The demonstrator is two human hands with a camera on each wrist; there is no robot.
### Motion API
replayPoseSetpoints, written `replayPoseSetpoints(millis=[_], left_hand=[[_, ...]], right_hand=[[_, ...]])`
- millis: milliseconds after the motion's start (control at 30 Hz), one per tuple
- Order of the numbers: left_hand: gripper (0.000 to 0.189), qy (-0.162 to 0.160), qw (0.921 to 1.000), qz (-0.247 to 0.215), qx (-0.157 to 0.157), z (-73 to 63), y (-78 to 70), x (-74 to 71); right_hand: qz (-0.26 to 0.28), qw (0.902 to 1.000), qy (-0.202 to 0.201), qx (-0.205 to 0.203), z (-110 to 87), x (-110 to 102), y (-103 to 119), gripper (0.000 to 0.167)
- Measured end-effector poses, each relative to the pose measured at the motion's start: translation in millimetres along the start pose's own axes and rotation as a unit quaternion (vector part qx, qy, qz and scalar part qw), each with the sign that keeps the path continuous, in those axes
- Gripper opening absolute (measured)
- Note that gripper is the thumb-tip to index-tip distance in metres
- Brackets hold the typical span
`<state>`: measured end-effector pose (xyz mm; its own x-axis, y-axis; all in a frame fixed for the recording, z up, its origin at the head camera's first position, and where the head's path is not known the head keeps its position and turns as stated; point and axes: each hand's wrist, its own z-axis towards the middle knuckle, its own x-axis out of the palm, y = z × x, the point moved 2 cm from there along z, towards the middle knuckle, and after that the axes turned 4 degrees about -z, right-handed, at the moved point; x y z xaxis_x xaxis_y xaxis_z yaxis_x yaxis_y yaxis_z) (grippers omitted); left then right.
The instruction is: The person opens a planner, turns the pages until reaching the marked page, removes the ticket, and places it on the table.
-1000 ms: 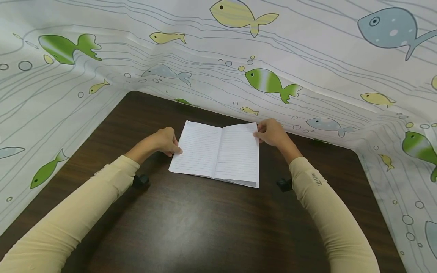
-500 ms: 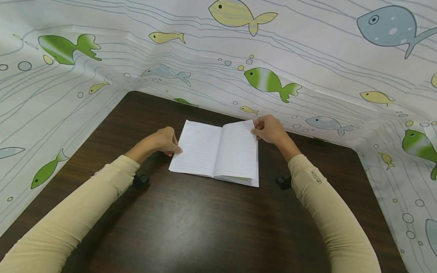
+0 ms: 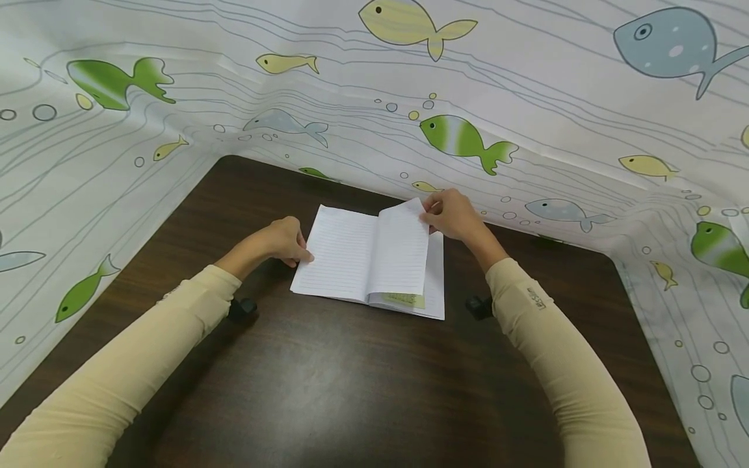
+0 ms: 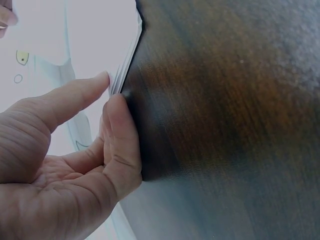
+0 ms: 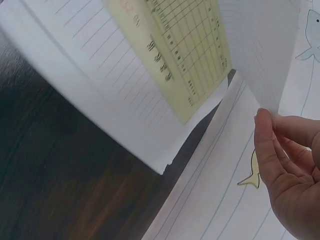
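Note:
An open lined notebook (image 3: 342,257) lies on the dark table. My left hand (image 3: 285,242) pinches its left edge; in the left wrist view the thumb lies on top of the pages and a finger sits against their edge. My right hand (image 3: 454,213) pinches the outer top part of a right-hand page (image 3: 402,250), which is lifted and curves to the left. Under that page a yellow-green printed slip (image 5: 187,60) with a grid and writing lies on the lined sheet below. Part of the slip is hidden by the lifted page.
The brown wooden table (image 3: 328,377) has rounded far corners. A white sheet (image 3: 363,97) printed with fish and wavy lines stands around its back and sides, close behind the notebook. Black wrist devices (image 3: 241,309) sit beneath both forearms.
My right hand has moved up and left with the page, lifting it off the sheets below. The yellow-green slip has come into view. My left hand has stayed in place.

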<state>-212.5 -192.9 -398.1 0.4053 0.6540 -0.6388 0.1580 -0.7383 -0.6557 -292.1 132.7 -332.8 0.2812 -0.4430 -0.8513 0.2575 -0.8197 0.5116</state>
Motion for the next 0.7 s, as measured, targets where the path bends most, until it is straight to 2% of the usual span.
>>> replayPoseSetpoints(millis=[267, 500, 700], left_hand=[[0.026, 0.000, 1.0000, -0.002, -0.003, 0.7, -0.1, 0.5], [0.027, 0.002, 1.0000, -0.006, -0.005, 2.3, 1.3, 0.9], [0.026, 0.000, 1.0000, -0.003, -0.009, 1.7, 0.8, 0.7]], right_hand=[[0.021, 0.9998, 0.006, -0.006, 3.4, 7.6, 9.8, 0.023], [0.035, 0.9994, 0.006, 0.004, 5.5, 8.7, 18.1, 0.026], [0.070, 0.9975, -0.002, 0.015, 7.2, 10.3, 25.7, 0.033]])
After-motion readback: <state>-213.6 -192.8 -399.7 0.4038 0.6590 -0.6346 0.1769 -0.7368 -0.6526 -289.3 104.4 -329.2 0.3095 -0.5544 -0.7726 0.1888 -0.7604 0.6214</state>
